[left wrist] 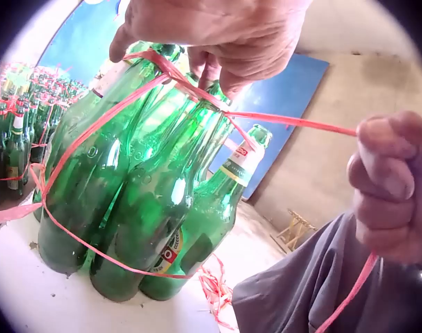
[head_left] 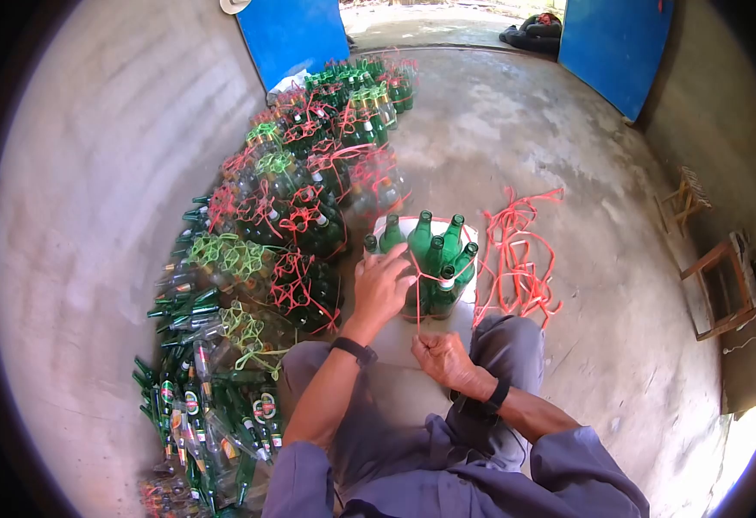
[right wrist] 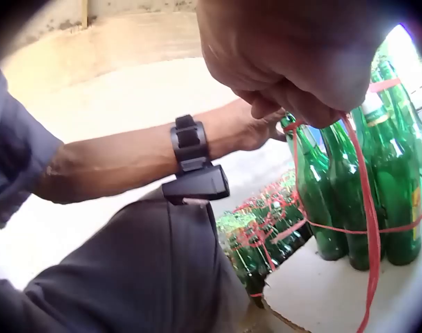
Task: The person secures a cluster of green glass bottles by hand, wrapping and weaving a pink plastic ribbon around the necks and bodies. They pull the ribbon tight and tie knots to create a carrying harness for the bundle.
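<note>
A cluster of green glass bottles (head_left: 441, 298) stands upright on a white board (right wrist: 315, 295) in front of the person's knees. Red plastic twine (left wrist: 114, 260) loops round their bodies, and another strand rings the necks. My left hand (head_left: 381, 289) lies over the necks on the left side, fingers stretched across them; in the left wrist view its fingertips reach down among the necks beside the twine. My right hand (head_left: 447, 358), curled into a fist, grips a strand that runs taut from the neck loop. The loose end hangs below that fist in the left wrist view.
Red twine (head_left: 520, 268) lies in a tangle right of the board. Tied bottle bundles (head_left: 309, 289) stand in rows on the left, with loose bottles (head_left: 201, 397) piled nearer. A wooden frame (head_left: 723, 285) and small stool (head_left: 684, 200) stand by the right wall. Blue doors (head_left: 615, 52) open ahead.
</note>
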### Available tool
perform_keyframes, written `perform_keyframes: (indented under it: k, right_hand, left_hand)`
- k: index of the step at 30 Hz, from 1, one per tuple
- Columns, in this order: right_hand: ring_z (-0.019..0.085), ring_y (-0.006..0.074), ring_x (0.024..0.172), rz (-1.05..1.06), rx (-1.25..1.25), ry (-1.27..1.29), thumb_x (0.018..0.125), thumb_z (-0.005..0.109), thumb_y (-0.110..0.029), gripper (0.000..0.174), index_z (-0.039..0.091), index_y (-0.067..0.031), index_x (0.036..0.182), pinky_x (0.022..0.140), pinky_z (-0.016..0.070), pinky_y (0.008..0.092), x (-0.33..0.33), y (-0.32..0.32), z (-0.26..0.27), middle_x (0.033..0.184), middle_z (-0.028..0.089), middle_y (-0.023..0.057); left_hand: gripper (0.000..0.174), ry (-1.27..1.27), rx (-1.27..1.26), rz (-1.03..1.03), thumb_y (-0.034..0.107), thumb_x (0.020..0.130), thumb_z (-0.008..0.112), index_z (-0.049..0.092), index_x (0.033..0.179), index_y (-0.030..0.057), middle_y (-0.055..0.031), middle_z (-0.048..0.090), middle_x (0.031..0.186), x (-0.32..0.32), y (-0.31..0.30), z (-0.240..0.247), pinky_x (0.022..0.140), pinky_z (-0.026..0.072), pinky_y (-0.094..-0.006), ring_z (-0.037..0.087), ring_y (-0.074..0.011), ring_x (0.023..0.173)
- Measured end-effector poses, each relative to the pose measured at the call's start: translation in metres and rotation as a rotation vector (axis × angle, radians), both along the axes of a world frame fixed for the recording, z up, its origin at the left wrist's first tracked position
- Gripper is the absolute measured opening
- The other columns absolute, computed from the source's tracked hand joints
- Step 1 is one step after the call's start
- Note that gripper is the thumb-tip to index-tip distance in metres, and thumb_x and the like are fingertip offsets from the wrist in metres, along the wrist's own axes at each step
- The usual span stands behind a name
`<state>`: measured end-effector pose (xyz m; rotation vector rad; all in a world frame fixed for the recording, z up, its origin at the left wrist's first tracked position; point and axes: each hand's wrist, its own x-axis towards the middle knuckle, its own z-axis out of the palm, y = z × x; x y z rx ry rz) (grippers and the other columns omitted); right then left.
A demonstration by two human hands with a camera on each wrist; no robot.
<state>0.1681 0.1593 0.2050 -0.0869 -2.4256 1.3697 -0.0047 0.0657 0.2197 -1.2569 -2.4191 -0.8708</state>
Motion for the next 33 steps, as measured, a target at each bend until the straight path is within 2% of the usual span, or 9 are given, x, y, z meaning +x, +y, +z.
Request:
perform_keyframes:
  k: [11,14,16,23,26,29,31,32,33]
  right_hand:
    - [0.06,0.0414,0.061,0.082,0.059,0.022,0.092,0.057,-0.013,0.024,0.061,0.0011,0.074,0.058,0.0508,0.0498,-0.001,-0.004,0.009,0.068,0.06,0.0223]
    - [0.051,0.0472,0.057,0.097,-0.007,0.123,0.093,0.059,-0.009,0.028,0.054,0.0034,0.068,0.049,0.0423,0.0453,0.005,-0.005,0.008,0.062,0.047,0.0267]
    - [0.059,0.0439,0.062,0.123,0.09,0.049,0.092,0.057,-0.013,0.025,0.06,0.0021,0.072,0.059,0.0502,0.0502,0.007,-0.002,0.0,0.069,0.059,0.0233]
    - [0.06,0.0458,0.064,0.025,-0.028,-0.022,0.091,0.059,-0.014,0.026,0.062,0.0031,0.072,0.058,0.0498,0.0498,0.004,-0.015,-0.015,0.069,0.06,0.0262]
    - [0.06,0.047,0.066,-0.004,-0.095,-0.06,0.091,0.06,-0.015,0.025,0.063,0.0037,0.074,0.058,0.0493,0.0491,0.006,-0.016,-0.021,0.068,0.058,0.0282]
    - [0.06,0.0472,0.065,-0.01,-0.127,-0.078,0.091,0.06,-0.013,0.024,0.063,0.0041,0.074,0.057,0.0487,0.0485,0.005,-0.015,-0.027,0.067,0.058,0.0288]
    - [0.043,0.0289,0.048,0.015,-0.17,-0.019,0.096,0.058,-0.015,0.028,0.057,0.0033,0.075,0.05,0.0422,0.0409,0.006,-0.015,-0.032,0.061,0.045,0.0245]
    - [0.043,0.0289,0.048,0.021,-0.172,-0.026,0.096,0.058,-0.015,0.028,0.057,0.0033,0.075,0.05,0.0422,0.0409,0.006,-0.016,-0.035,0.061,0.045,0.0245]
    - [0.043,0.0266,0.048,0.005,-0.159,-0.042,0.096,0.058,-0.015,0.027,0.057,0.0034,0.075,0.05,0.0423,0.0403,0.006,-0.018,-0.037,0.061,0.046,0.0243]
  left_hand:
    - [0.027,-0.031,0.039,-0.01,0.023,0.081,0.071,0.069,0.101,0.0057,-0.0016,0.061,0.136,-0.005,0.003,-0.001,0.096,0.0423,-0.0418,0.058,-0.0296,0.107]
    - [0.026,-0.045,0.03,0.002,0.023,0.081,0.071,0.069,0.101,0.0055,-0.0017,0.062,0.135,0.0,0.002,0.0,0.096,0.0424,-0.0418,0.058,-0.0295,0.108]
    - [0.026,-0.053,0.036,0.012,0.021,0.081,0.071,0.069,0.101,0.005,-0.0022,0.062,0.135,0.001,0.003,0.001,0.096,0.0436,-0.0415,0.057,-0.03,0.108]
    - [0.027,-0.18,0.082,-0.063,0.017,0.081,0.071,0.068,0.105,0.004,-0.0053,0.061,0.137,-0.011,-0.002,-0.007,0.099,0.0453,-0.0399,0.057,-0.0323,0.111]
    - [0.029,-0.13,0.159,-0.079,0.017,0.08,0.073,0.068,0.106,0.0043,-0.0093,0.062,0.135,-0.005,-0.002,-0.005,0.099,0.0452,-0.0404,0.056,-0.0344,0.112]
    - [0.031,0.108,0.113,0.087,0.016,0.079,0.074,0.068,0.107,0.0046,-0.0135,0.066,0.126,0.022,-0.015,0.015,0.097,0.0454,-0.041,0.056,-0.0358,0.113]
    - [0.035,0.025,0.201,0.109,0.017,0.078,0.075,0.068,0.11,0.0052,-0.0148,0.069,0.112,0.041,-0.028,0.016,0.096,0.0446,-0.0433,0.056,-0.0369,0.113]
    - [0.034,-0.017,0.241,0.086,0.015,0.081,0.074,0.066,0.112,0.0033,-0.0123,0.068,0.098,0.049,-0.033,0.009,0.088,0.0484,-0.04,0.061,-0.0296,0.103]
    - [0.034,-0.023,0.241,0.096,0.015,0.081,0.074,0.066,0.112,0.0033,-0.0123,0.068,0.098,0.058,-0.036,0.004,0.088,0.0484,-0.04,0.061,-0.0296,0.103]
